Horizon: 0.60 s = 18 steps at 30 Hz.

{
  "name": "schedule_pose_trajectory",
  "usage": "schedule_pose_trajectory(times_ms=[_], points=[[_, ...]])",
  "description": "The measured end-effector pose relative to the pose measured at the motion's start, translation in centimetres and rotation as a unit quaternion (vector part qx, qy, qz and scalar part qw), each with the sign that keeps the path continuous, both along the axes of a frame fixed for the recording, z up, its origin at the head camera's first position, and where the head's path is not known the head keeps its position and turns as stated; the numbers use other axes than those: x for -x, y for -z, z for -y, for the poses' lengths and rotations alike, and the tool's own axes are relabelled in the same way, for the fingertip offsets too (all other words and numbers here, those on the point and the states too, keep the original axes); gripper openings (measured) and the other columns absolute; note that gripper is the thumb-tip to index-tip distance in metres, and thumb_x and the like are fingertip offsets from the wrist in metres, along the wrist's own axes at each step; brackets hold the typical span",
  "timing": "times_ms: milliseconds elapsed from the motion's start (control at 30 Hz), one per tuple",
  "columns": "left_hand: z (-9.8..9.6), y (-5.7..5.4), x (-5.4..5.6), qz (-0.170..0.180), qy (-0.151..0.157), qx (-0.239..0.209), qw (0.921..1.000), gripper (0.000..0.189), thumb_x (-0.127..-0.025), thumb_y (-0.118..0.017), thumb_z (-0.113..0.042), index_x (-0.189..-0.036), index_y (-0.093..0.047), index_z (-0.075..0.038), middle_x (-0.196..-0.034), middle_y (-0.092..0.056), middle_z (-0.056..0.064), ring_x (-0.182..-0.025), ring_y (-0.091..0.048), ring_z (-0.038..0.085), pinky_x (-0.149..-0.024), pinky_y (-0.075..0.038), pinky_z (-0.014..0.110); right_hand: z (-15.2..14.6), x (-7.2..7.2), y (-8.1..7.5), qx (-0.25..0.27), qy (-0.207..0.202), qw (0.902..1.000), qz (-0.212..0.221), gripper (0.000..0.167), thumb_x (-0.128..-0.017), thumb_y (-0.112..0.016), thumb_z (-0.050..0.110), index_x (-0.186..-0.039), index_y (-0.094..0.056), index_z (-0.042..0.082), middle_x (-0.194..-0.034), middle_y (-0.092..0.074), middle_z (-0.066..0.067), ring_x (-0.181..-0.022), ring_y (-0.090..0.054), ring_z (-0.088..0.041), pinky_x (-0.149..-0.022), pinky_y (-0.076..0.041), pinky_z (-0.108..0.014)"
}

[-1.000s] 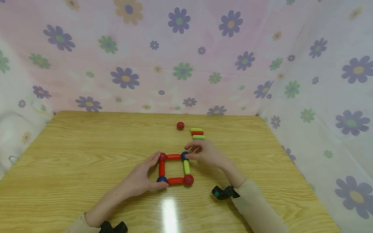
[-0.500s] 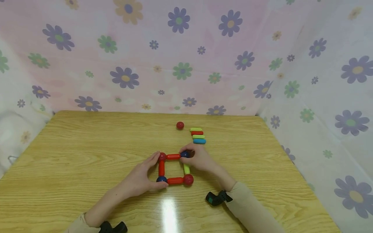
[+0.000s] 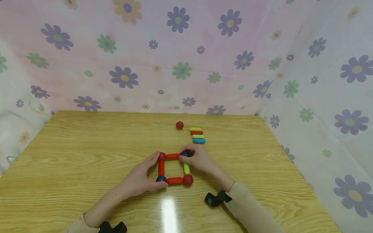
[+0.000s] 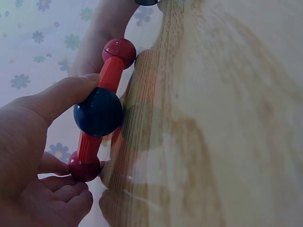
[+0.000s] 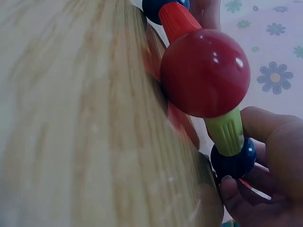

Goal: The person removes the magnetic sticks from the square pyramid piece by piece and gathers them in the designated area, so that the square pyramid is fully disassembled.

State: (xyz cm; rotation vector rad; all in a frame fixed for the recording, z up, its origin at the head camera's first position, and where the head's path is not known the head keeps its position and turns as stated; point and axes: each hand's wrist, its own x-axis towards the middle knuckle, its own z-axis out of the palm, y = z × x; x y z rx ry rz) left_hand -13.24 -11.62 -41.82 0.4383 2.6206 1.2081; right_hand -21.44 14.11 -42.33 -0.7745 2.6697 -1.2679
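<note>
On the table lies a square of magnetic sticks and balls point(image 3: 175, 181). Three of its sides are red; the right side is a yellow-green stick point(image 3: 186, 168). My left hand point(image 3: 139, 180) holds the left side, thumb against the near dark blue ball point(image 4: 98, 112) and fingertips at the far red ball point(image 4: 84, 167). With thumb and fingers, my right hand point(image 3: 201, 159) pinches the dark blue ball point(image 5: 233, 160) at the far right corner, partly hiding it. The near right corner is a red ball point(image 3: 188, 179), which neither hand touches.
Beyond the right hand, several loose sticks lie in a row, the nearest a blue stick point(image 3: 199, 141). A loose red ball point(image 3: 179, 125) sits to their left. Behind the wooden table point(image 3: 87, 139) hangs a flowered cloth point(image 3: 151, 58).
My right hand has shifted left and closed its fingers round the far right blue ball, uncovering the blue stick behind it. The left hand keeps its place.
</note>
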Motion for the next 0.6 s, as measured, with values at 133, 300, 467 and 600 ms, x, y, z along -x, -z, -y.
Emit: schedule_pose_trajectory(times_ms=[133,300,467,600], points=[[-0.07,-0.09,-0.03,0.001,0.002,0.000,1.0000,0.112,-0.075,-0.082,-0.056,-0.160,-0.023,-0.012,-0.166,-0.019,0.010,-0.149,-0.024,0.042,-0.114,-0.030,0.064,-0.23,0.12,0.02,0.003,-0.004,1.0000,0.009,0.015,-0.090,-0.076,0.019,-0.104,-0.074,0.014,-0.106,-0.071,-0.002,-0.088,-0.058,-0.015,-0.076,-0.050,-0.024],[-0.11,-0.14,-0.01,0.003,0.000,0.001,1.0000,0.113,-0.074,-0.083,-0.057,-0.160,-0.023,-0.013,-0.166,-0.020,0.011,-0.149,-0.024,0.041,-0.115,-0.029,0.063,-0.62,0.33,-0.12,0.004,-0.019,0.9993,0.032,0.017,-0.092,-0.074,0.022,-0.108,-0.075,0.016,-0.109,-0.070,0.000,-0.095,-0.060,-0.014,-0.083,-0.052,-0.025],[-0.15,-0.15,-0.06,0.002,0.003,0.003,1.0000,0.113,-0.075,-0.082,-0.057,-0.160,-0.023,-0.012,-0.165,-0.021,0.012,-0.149,-0.024,0.043,-0.114,-0.029,0.065,-0.81,0.49,-0.16,-0.003,-0.034,0.9989,0.030,0.014,-0.093,-0.073,0.022,-0.106,-0.075,0.018,-0.108,-0.069,0.002,-0.098,-0.060,-0.013,-0.087,-0.052,-0.027],[-0.16,-0.14,-0.08,0.002,0.003,0.005,1.0000,0.111,-0.076,-0.081,-0.058,-0.160,-0.024,-0.012,-0.165,-0.021,0.012,-0.149,-0.025,0.043,-0.113,-0.029,0.066,-0.73,0.41,-0.17,-0.007,-0.028,0.9993,0.025,0.013,-0.090,-0.075,0.015,-0.103,-0.073,0.017,-0.107,-0.068,0.001,-0.095,-0.060,-0.015,-0.085,-0.053,-0.028]])
